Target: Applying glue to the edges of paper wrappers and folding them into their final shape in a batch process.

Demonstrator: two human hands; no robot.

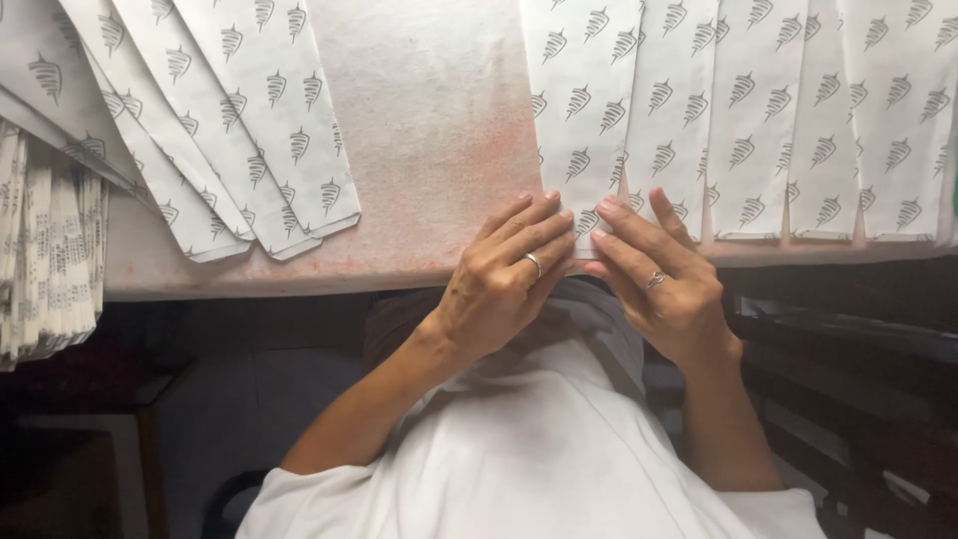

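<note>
Both hands work at the near edge of the table. Left hand (pixel 499 284), ring on one finger, lies palm down with fingers stretched and close together, fingertips pressing the lower left corner of a printed paper bag (pixel 582 110). Right hand (pixel 661 279), also ringed, mirrors it: fingers flat and together, tips on the bag's bottom edge just beside the left fingertips. The two hands nearly meet, index tips almost touching. Neither hand is closed around anything; both press flat on the paper. Whether the thumbs pinch the bag's edge from beneath cannot be told, they are hidden.

The bag is white with a repeated small grey leaf-like motif, long and narrow, lying lengthwise away from the person, its bottom end at the table's near edge under the fingers.

To its right, a row of bags (pixel 798 120) of the same print, side by side, slightly overlapping, bottom ends lined up near the table edge.

The table cover (pixel 429 130) is pale pinkish paper or cloth, with a reddish stain in the bare strip left of the held bag.

Further left, a fanned stack of bags (pixel 239 130), same print, lying at an angle, corners pointing toward the near edge.

At the far left, a bundle of printed sheets (pixel 50 260) hangs over the table's side, densely covered with dark text.

Below the table, the person's white shirt (pixel 529 459) and bare forearms; surroundings dark.
</note>
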